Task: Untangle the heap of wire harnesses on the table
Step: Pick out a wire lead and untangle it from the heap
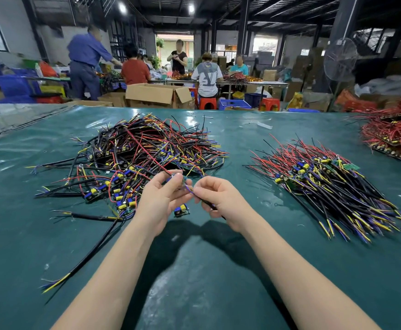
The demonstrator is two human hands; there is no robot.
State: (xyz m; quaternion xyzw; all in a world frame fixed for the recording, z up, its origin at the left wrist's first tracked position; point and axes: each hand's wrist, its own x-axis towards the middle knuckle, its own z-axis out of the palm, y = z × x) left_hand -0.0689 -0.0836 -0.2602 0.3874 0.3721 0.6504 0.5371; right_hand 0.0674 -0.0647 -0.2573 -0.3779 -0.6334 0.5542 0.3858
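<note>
Harness pinched at its board by my left hand, my right hand pinching its cable: I am freeing it, probably needing a slow pull off the heap.

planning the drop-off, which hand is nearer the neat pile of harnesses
Right. The right hand sits on the neat pile's side, apart from it; the left hand is farther, by the tangled heap.

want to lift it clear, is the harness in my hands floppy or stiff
Probably floppy: the harness bends between the left hand and right hand. Likely light: a pinch holds it. It may snag: its red wire runs into the heap.
</note>
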